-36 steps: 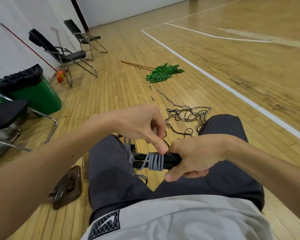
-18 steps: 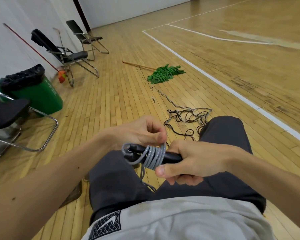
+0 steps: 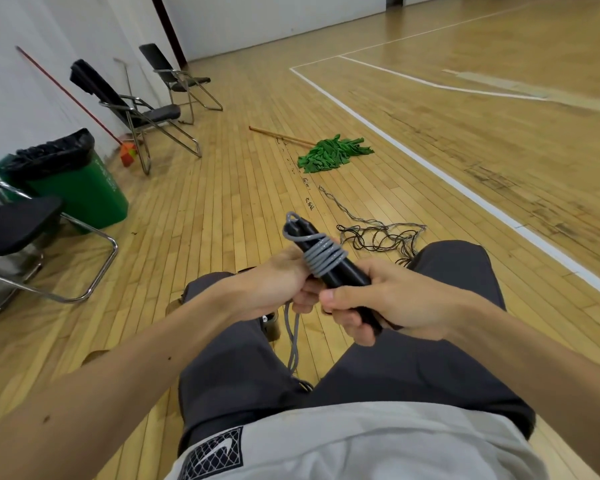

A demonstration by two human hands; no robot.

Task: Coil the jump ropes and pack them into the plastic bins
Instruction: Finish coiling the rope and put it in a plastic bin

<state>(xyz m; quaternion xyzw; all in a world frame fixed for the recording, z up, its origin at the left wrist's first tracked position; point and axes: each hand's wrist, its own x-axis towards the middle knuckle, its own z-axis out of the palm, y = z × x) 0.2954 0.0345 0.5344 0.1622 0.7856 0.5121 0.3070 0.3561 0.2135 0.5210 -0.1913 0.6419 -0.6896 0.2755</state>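
The right hand [image 3: 392,303] curls its fingers tight around the lower end of the black handles [image 3: 347,276], which tilt toward 11 o'clock. The left hand [image 3: 278,285] pinches the gray rope [image 3: 323,258] wound around them. The rope's tail hangs toward 6 o'clock between the knees. Tangled ropes [image 3: 381,237] lie on the floor at 1 o'clock.

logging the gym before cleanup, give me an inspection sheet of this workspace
surface: wooden floor, white court lines.
job's things: grey cord wound round black handles; tangled ropes on the floor; no bins seen.
clutter: green mop, green trash bin.
grippers: left hand holds the grey cord; right hand grips the black handles.
cables: nothing seen.
surroundings: folding chairs along a white wall.
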